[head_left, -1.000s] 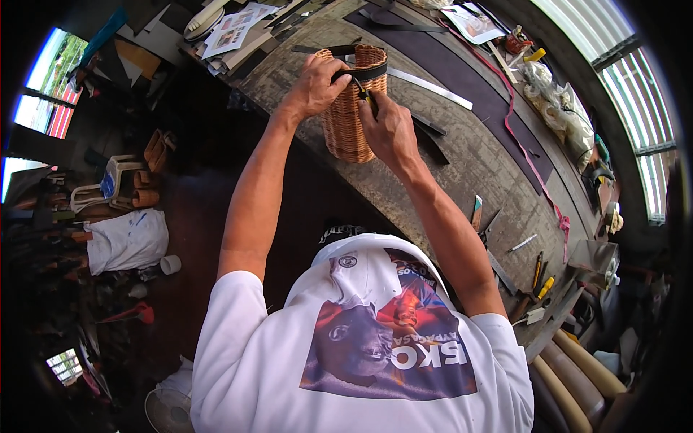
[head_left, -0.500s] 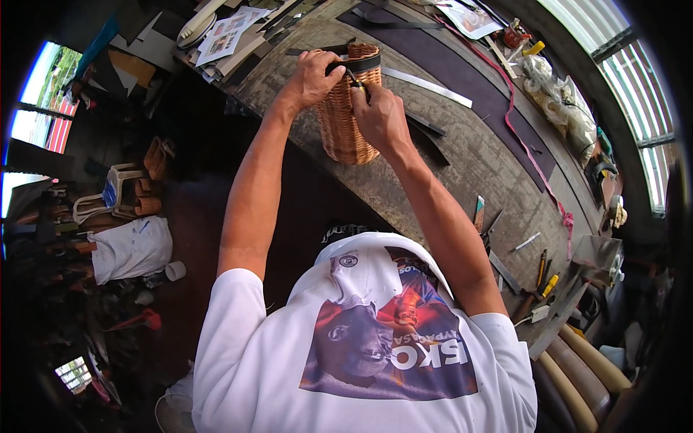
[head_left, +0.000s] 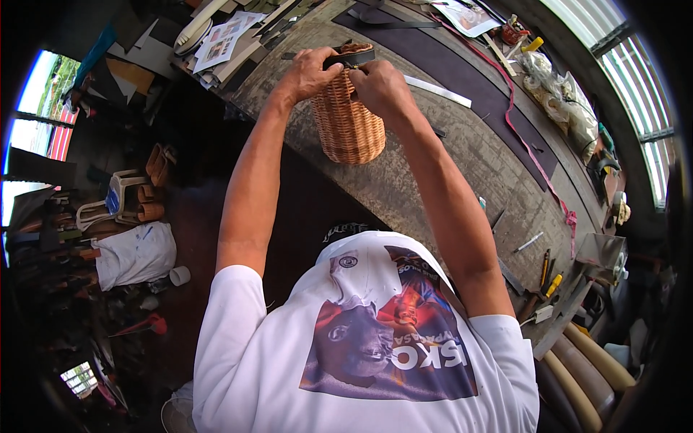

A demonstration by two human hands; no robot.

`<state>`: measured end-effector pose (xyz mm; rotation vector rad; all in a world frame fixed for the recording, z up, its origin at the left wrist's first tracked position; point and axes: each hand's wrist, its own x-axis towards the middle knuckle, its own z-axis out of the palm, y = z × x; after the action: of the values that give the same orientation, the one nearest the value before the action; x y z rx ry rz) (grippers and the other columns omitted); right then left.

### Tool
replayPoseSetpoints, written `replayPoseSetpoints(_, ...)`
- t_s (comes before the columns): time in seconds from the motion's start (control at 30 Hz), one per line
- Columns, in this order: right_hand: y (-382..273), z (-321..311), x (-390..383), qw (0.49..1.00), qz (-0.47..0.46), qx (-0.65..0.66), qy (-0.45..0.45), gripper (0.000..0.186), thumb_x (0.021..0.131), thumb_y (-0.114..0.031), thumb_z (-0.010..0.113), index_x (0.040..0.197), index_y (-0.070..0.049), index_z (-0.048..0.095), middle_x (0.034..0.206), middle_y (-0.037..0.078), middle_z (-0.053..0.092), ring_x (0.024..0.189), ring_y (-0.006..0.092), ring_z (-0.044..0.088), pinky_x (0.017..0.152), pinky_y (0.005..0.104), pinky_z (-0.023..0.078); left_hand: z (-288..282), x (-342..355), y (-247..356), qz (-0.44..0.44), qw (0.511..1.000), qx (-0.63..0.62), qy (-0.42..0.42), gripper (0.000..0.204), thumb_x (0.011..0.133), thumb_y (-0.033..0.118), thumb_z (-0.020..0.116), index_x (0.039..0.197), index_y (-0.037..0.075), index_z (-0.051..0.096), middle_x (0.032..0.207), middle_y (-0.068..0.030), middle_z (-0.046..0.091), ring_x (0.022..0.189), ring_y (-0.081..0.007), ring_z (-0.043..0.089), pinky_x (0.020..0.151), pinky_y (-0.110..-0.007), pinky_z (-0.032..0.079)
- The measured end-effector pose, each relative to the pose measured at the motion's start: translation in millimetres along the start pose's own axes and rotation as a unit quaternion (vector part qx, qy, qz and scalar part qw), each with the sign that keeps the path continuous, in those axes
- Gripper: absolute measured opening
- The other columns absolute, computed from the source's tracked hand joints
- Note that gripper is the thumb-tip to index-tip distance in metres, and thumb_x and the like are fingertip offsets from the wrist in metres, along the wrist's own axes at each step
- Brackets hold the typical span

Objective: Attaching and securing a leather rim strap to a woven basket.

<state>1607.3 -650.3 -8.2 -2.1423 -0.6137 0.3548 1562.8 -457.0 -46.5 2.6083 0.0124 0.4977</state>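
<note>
A tall cylindrical wicker basket (head_left: 349, 130) is at the workbench's near edge, its mouth at the far end of the picture. Around its rim runs a black strap (head_left: 363, 56), leather-like. My left hand (head_left: 312, 75) is closed on the strap and rim at the left side, thumb pressing near the front. Against the right side of the rim, my right hand (head_left: 382, 86) is closed with its fingers curled in. It grips a small tool whose black-and-yellow handle showed earlier; the fingers now hide nearly all of it. The two hands almost meet at the strap.
Behind the basket lie a white ruler-like strip (head_left: 438, 92) and a dark purple sheet (head_left: 469, 86) with a pink ribbon (head_left: 510, 108). A white pen (head_left: 530, 242) and a yellow-handled tool (head_left: 554, 285) lie at right. Papers (head_left: 229, 42) top scraps at far left.
My right hand has turned and moved slightly up and right, so its tool is mostly hidden. The basket has turned slightly; my left hand stays at the rim.
</note>
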Motion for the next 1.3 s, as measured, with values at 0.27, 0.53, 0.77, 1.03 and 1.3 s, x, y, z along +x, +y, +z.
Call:
replayPoseSetpoints(0.27,3,-16,-40,0.996,-0.068,-0.057,0.024,0.029,0.092,-0.023,0.059,0.093,0.005,0.068,0.080,0.026,0.067,0.077,0.0431,0.067,0.069,0.0481,0.052,-18,-4,46,-0.022,0.992,0.035,-0.117,0.033,0.091,0.030,0.063,0.106,0.001,0.064,0.101,-0.0205,0.065,0.099,-0.0336,0.062,0.085,-0.043,0.048)
replayPoseSetpoints(0.53,1,-17,-78,0.994,-0.065,-0.086,0.022,0.023,0.095,-0.022,0.057,0.099,0.000,0.060,0.080,0.026,0.067,0.079,0.0452,0.066,0.070,0.0528,0.052,-26,-16,60,0.024,0.988,0.032,-0.150,0.031,0.095,0.030,0.059,0.105,0.001,0.064,0.101,-0.0165,0.064,0.099,-0.0334,0.057,0.091,-0.046,0.044)
replayPoseSetpoints(0.77,1,-10,-89,0.990,-0.064,-0.121,0.045,0.028,0.095,-0.025,0.055,0.102,0.002,0.058,0.085,0.023,0.068,0.078,0.0439,0.067,0.070,0.0533,0.052,-28,-14,70,0.013,0.979,0.009,-0.201,0.032,0.096,0.030,0.057,0.105,0.000,0.064,0.091,-0.0188,0.067,0.093,-0.0353,0.062,0.084,-0.045,0.048)
replayPoseSetpoints(1.03,12,-15,-124,0.977,-0.109,-0.180,0.040,0.032,0.085,-0.012,0.060,0.110,0.006,0.057,0.085,0.025,0.068,0.071,0.0381,0.070,0.060,0.0455,0.057,-40,-25,89,-0.009,0.935,-0.034,-0.352,0.028,0.097,0.025,0.060,0.106,-0.001,0.066,0.087,-0.0177,0.069,0.082,-0.0307,0.067,0.076,-0.039,0.050)
replayPoseSetpoints(1.3,44,-19,-167,0.983,-0.121,-0.133,0.036,0.045,0.092,-0.018,0.063,0.134,-0.003,0.054,0.082,0.016,0.064,0.057,0.0314,0.065,0.048,0.0423,0.053,-14,-50,92,0.105,0.902,-0.013,-0.419,0.028,0.099,0.025,0.056,0.107,-0.002,0.060,0.090,-0.0213,0.067,0.088,-0.0395,0.064,0.076,-0.045,0.049)
